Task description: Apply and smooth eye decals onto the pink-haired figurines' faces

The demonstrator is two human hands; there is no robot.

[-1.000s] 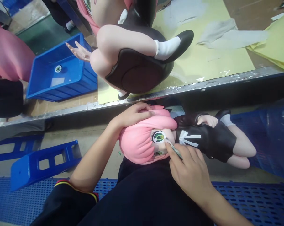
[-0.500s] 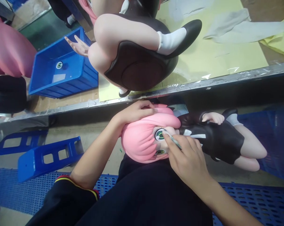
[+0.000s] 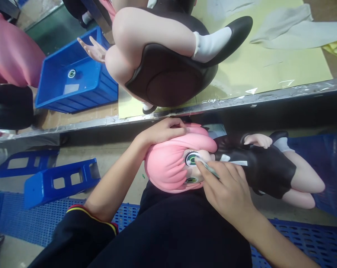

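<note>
A pink-haired doll figure [image 3: 168,163] in a black dress lies on its side across my lap, head to the left. My left hand [image 3: 163,132] rests on top of its pink hair and holds the head steady. My right hand [image 3: 227,193] pinches a small thin strip [image 3: 210,169] whose tip touches the doll's face right beside its green eye [image 3: 191,159]. The doll's legs stretch out to the right.
A larger figure of the same kind [image 3: 163,56] sits on the yellow-covered workbench [image 3: 269,70] above. A blue plastic bin [image 3: 73,78] with an eye piece stands at the left. Blue crates [image 3: 59,180] lie on the floor. Pink doll hair parts [image 3: 12,52] are far left.
My right hand has moved the strip's tip from the doll's cheek up to the edge of its eye. The view has shifted slightly left; my left hand stays on the hair.
</note>
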